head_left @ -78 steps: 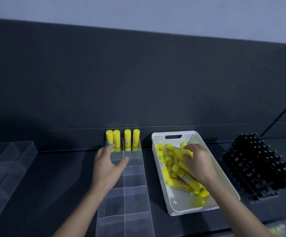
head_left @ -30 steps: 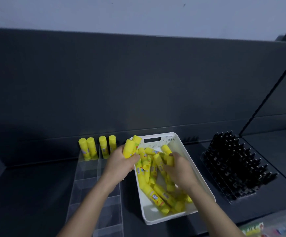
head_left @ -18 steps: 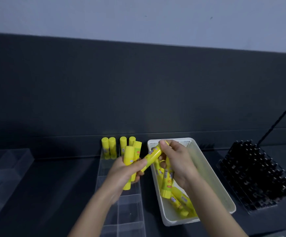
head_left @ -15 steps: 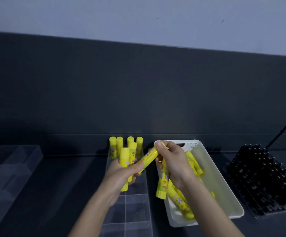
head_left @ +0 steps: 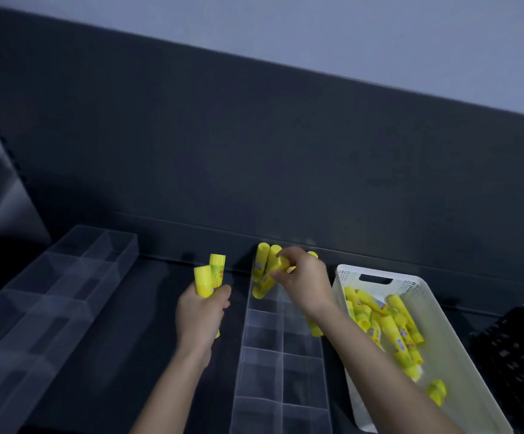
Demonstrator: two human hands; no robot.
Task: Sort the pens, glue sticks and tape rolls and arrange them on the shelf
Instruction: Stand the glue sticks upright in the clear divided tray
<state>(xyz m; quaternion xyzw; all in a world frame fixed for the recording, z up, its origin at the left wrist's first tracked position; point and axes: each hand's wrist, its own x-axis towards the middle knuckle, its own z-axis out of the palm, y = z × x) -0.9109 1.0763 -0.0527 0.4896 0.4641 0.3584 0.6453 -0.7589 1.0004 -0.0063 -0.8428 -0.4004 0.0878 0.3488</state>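
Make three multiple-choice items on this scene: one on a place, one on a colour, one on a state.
1. Where is the basket relative to the middle tray?
A. To its right
B. To its left
C. On top of it

2. What colour are the glue sticks?
A. Red
B. Blue
C. Yellow

3. What is the left hand doing?
A. Lying open and empty
B. Gripping glue sticks
C. Pressing on the basket

Answers:
1 A: the basket stands right of the middle tray, past the right forearm.
2 C: every stick, held, stood up or loose in the basket, is yellow.
3 B: its fingers curl round two upright sticks.
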